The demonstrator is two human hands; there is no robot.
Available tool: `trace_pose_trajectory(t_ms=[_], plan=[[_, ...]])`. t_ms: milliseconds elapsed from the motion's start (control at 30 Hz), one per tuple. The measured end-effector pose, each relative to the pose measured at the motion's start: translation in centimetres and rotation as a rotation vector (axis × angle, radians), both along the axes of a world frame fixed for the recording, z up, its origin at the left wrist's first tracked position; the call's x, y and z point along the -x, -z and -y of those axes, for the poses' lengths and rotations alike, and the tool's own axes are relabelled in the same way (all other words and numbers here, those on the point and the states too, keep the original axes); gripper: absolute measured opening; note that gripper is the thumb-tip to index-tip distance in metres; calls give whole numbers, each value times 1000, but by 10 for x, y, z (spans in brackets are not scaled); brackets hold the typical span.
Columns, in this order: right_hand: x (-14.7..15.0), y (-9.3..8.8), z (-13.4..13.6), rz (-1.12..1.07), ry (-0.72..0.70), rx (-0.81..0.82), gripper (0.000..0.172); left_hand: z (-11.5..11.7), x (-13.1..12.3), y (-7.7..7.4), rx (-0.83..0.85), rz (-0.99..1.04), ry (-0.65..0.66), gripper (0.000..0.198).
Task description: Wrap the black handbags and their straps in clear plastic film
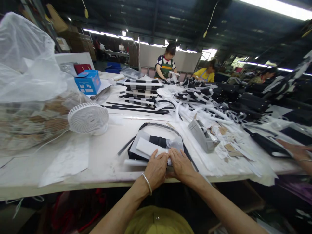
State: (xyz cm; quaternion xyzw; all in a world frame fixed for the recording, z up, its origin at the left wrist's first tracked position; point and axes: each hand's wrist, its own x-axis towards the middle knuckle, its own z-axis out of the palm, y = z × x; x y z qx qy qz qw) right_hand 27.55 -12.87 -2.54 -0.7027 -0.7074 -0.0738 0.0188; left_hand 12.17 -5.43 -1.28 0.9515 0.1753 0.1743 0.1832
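Observation:
A black handbag (131, 150) lies in front of me on the white table, its strap (159, 125) arching away behind it. Part of the bag is covered by white foam wrapping (147, 147) and a thin translucent sheet (175, 143). My left hand (157, 167) has its fingers together on the near edge of the wrapping. Right beside it, my right hand (180, 162) presses the same edge, fingers close together. Both thumbs are mostly hidden. A white foam tube (136, 162) sticks out left of my left hand. The grey tape dispenser (204, 136) stands right of the bag.
A white fan (88, 117) and a blue box (88, 82) stand at left, near a large clear plastic bag (31, 107). Wrapped black bags (141, 85) are stacked behind. Paper scraps (229, 146) lie at right, where another person's hand (296, 150) reaches in. Co-workers (165, 65) stand across the table.

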Motion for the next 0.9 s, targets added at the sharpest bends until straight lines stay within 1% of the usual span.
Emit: trace_pose_trajectory(t_ms=[100,233,333,400,500,600,667,700,800,867,900], plan=[[-1,-2,7,9,17,-41,83,1,2,2,11,10,6,55],[7,-1,29,68,-24,-161,69,3,7,5,10,39,24,55],[13,0,36,109,-57,-240,70,3,9,6,18,33,26,55],[17,6,34,113,-62,-313,66,4,10,4,38,29,24,57],[20,21,28,98,-69,-432,58,6,12,1,55,50,29,59],[17,31,27,92,-82,-466,54,3,15,-4,0,55,59,58],[11,31,26,92,-94,-455,53,-7,22,-11,-86,30,60,59],[6,29,25,91,-104,-444,53,-15,26,-16,-135,12,40,59],[-15,20,15,74,-147,-408,50,-48,44,-32,-248,-52,-82,55],[-31,14,5,52,-183,-397,49,-69,54,-38,-266,-91,-141,54],[-38,12,0,37,-197,-394,49,-76,58,-37,-259,-100,-147,53]])
